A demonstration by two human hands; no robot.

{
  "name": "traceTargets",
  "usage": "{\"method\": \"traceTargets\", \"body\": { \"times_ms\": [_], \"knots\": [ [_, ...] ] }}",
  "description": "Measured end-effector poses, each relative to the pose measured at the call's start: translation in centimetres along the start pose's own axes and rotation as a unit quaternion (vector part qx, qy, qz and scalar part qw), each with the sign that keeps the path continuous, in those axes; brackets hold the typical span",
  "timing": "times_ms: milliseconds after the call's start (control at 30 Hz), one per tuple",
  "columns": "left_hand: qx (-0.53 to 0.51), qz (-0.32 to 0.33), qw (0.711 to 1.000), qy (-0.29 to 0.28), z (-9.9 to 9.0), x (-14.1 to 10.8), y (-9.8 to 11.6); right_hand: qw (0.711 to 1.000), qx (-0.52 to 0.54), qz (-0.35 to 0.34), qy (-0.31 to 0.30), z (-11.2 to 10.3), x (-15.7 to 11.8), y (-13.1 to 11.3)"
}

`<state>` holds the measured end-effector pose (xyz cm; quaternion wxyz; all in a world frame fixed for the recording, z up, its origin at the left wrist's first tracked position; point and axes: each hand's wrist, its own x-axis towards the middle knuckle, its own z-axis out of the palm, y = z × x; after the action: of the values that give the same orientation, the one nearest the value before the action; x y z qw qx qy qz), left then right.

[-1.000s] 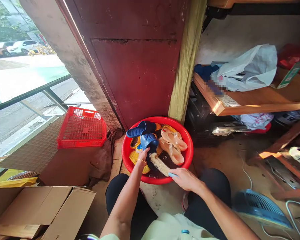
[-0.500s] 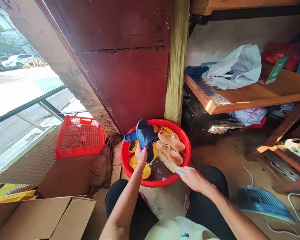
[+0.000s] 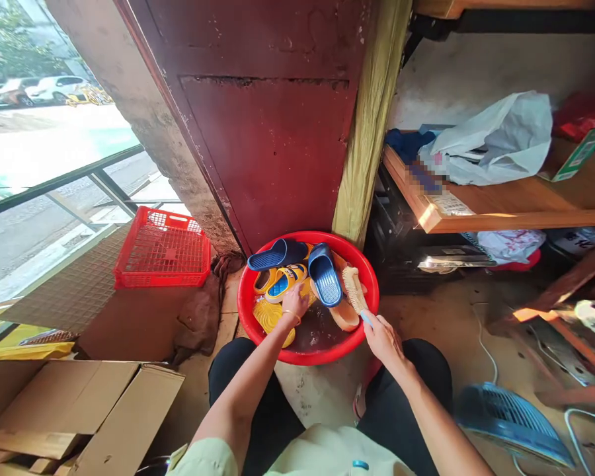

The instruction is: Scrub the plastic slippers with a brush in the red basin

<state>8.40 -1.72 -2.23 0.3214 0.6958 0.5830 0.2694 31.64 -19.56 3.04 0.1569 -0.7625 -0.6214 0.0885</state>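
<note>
A red basin [image 3: 242, 317] with dark, sudsy water holds several slippers. My right hand [image 3: 383, 337] is closed around the blue handle of a scrubbing brush [image 3: 354, 289], bristles raised over the basin's right side. My left hand [image 3: 295, 303] reaches into the middle with fingers stretched, nothing visibly held. Beside its fingertips lies a yellow slipper with a blue footbed [image 3: 280, 285]. A blue slipper [image 3: 326, 277] rests on top of a beige sandal [image 3: 346, 316]. Another blue slipper [image 3: 275, 254] lies across the back left. A yellow sole [image 3: 268, 315] shows at the front left.
Left of the basin stands a red plastic crate [image 3: 166, 254], with an open cardboard box [image 3: 64, 403] nearer me. A maroon door [image 3: 277, 152] rises behind. On the right are a wooden shelf [image 3: 525, 201] with a plastic bag [image 3: 500, 139] and a blue fan [image 3: 515, 420] on the floor.
My left hand has let go of the blue slipper, which now lies on the beige sandals, and has moved beside the yellow slipper. The brush has turned more upright, up and right.
</note>
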Motion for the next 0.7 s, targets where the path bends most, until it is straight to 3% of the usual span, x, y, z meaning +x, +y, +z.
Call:
{"method": "traceTargets", "body": {
  "times_ms": [67,167,333,500,600,700],
  "knots": [
    [0.138,0.011,0.990,-0.037,-1.2,-1.2,-2.8,1.000,-0.015,-0.012,-0.005,0.7,-0.1,-1.6],
    [0.255,0.019,0.964,-0.078,-1.1,-2.2,-4.1,0.997,-0.049,-0.052,-0.029,0.8,0.5,-4.6],
    [0.318,0.035,0.944,-0.085,0.9,-2.3,-2.6,0.989,-0.086,-0.104,-0.052,-0.8,1.8,-9.1],
    [0.282,0.100,0.952,-0.064,0.1,-2.3,-0.9,0.979,-0.080,-0.144,-0.117,-1.4,2.3,-13.4],
    [0.279,0.120,0.952,-0.037,-1.2,-3.0,-0.2,0.983,-0.100,-0.097,-0.118,-2.1,3.3,-13.8],
    [0.288,0.127,0.949,-0.028,-2.7,-3.8,0.3,0.987,-0.124,-0.029,-0.101,-3.4,4.4,-11.2]
  ]
}}
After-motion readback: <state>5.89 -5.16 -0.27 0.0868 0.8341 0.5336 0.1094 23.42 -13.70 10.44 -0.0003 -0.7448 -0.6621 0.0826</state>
